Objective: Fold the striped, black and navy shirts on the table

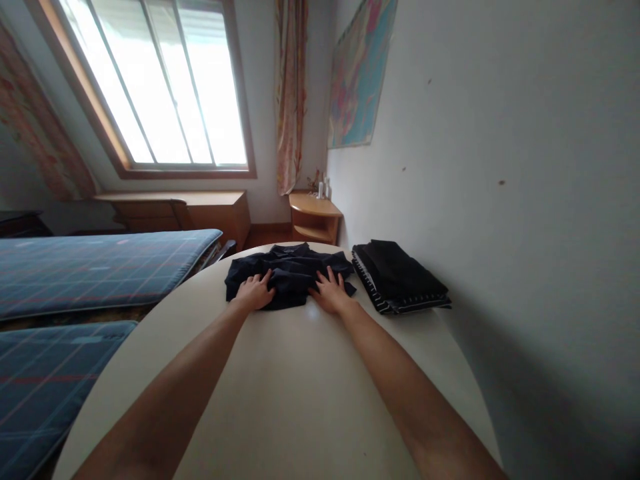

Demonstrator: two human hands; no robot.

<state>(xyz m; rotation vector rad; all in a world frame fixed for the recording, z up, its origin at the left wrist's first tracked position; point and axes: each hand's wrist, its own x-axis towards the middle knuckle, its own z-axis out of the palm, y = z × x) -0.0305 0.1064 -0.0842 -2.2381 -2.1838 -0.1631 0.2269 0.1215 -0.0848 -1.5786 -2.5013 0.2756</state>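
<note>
Where left hand and right hand spread fingers, a dark, apparently collared garment lies rumpled.

The garment is showing a very dark navy, verging on black. The folded stack is presenting plain black on top, with white stripes lining its lower layers. The surface is looking creamy white. The mattresses are displaying blue plaid crossed by red and pale lines. The curtains are carrying a mottled orange-pink pattern. The wall poster is mixing turquoise with pink patches. The wall is appearing greyish white, while the corner cabinet is showing warm orange-brown.
</note>
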